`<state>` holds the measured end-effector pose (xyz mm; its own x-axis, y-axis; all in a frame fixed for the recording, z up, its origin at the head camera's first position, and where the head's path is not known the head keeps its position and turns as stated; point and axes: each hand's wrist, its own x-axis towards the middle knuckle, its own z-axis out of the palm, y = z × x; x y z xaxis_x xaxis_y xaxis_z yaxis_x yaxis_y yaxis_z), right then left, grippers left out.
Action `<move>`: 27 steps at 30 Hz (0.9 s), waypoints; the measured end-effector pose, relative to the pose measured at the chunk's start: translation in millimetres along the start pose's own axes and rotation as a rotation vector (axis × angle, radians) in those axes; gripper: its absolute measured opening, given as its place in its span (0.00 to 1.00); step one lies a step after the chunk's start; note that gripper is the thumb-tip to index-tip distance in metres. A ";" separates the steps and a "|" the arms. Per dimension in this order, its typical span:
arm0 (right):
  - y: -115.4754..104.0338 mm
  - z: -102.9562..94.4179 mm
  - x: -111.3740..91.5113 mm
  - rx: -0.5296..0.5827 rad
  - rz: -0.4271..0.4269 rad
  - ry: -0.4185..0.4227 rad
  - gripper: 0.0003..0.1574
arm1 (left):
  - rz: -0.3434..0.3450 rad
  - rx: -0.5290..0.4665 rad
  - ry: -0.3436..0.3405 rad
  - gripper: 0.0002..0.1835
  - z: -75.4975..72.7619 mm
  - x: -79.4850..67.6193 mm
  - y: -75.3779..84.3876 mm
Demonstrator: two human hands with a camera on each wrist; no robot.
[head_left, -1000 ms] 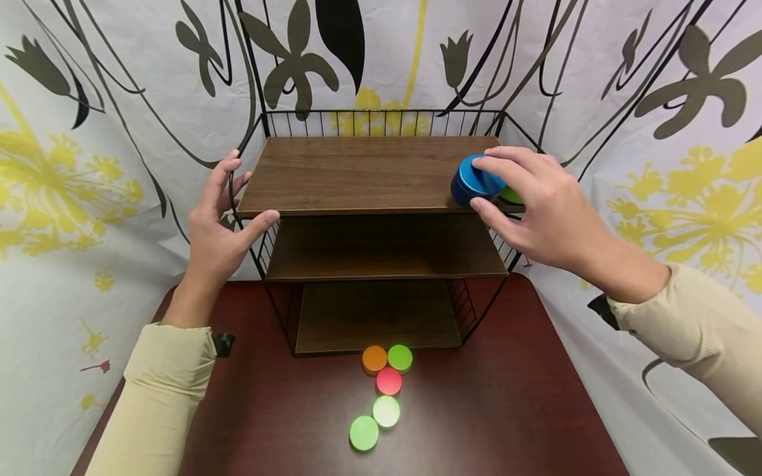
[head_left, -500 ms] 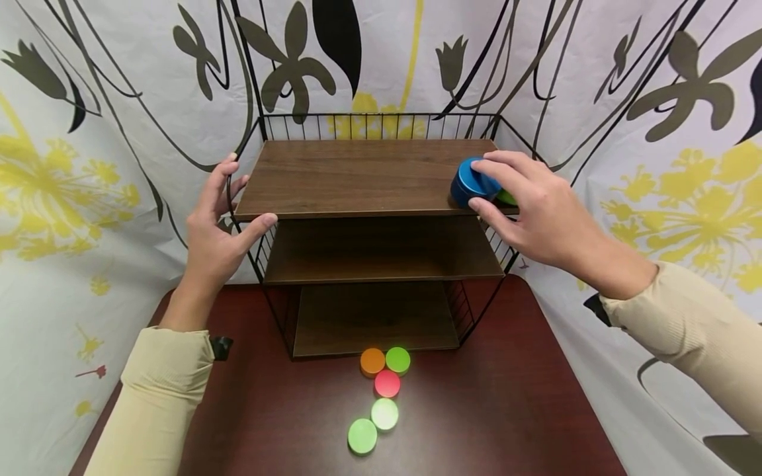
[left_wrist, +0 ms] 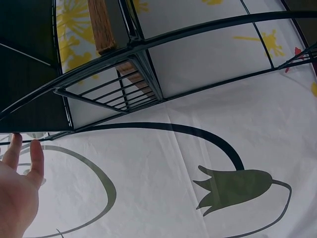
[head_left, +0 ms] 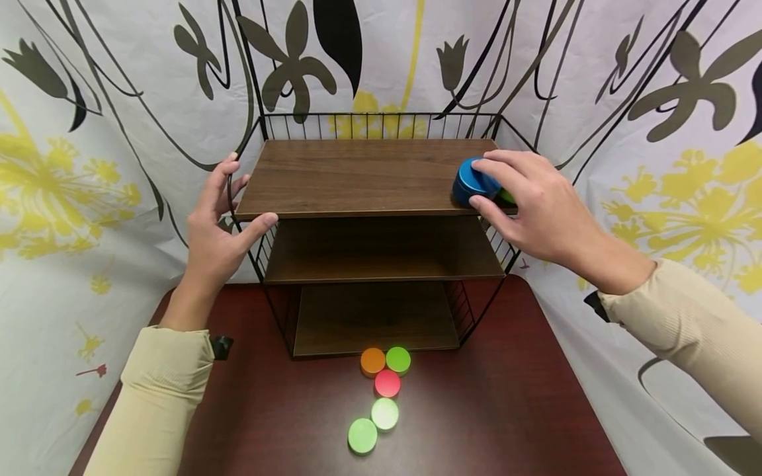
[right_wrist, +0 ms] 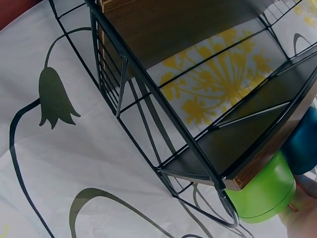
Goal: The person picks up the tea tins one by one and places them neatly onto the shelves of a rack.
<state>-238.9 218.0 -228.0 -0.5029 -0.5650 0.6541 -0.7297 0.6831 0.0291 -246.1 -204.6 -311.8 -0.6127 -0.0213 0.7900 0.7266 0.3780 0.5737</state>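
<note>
- Left hand (head_left: 217,231), at the left end of the wire rack (head_left: 357,175): open, fingers spread along the side frame, thumb at the top board's front corner, well apart from the blue container.
- Before the rack, on the glossy red-brown table (head_left: 268,423): a light green round piece (head_left: 362,436), furthest from the boards.
- The rack itself: three wood-grain boards in thin black metal wire.
- Just before its bottom board: an orange piece (head_left: 372,361), then a pale green piece (head_left: 385,414) further out, a red piece (head_left: 387,383) and a bright green piece (head_left: 398,360), all smooth and round-topped.
- Blue container (head_left: 470,183), at the rack's top right front: cylindrical, metallic sheen, contents hidden.
- Green container (right_wrist: 262,193), beside the blue one at the rack's corner: glossy, seamed, partly hidden.
- Right hand (head_left: 538,208), at the rack's right end: thumb and fingers grip the blue container.
</note>
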 end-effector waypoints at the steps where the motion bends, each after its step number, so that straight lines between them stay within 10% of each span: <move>1: 0.8 0.4 0.4 -0.002 -0.002 0.001 0.30 | 0.001 0.001 -0.003 0.40 -0.5 -0.2 -0.4; 14: 6.4 0.2 2.3 -0.003 0.044 -0.027 0.28 | -0.013 0.009 -0.008 0.40 -0.8 -1.3 -1.1; 27: 10.0 -0.9 -1.1 -0.015 0.057 -0.022 0.27 | -0.031 0.015 -0.005 0.37 2.9 -0.1 33.8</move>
<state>-245.2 225.9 -227.7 -0.5535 -0.5349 0.6384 -0.6927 0.7212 0.0038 -222.4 -189.1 -293.1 -0.6365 -0.0292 0.7707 0.7022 0.3914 0.5948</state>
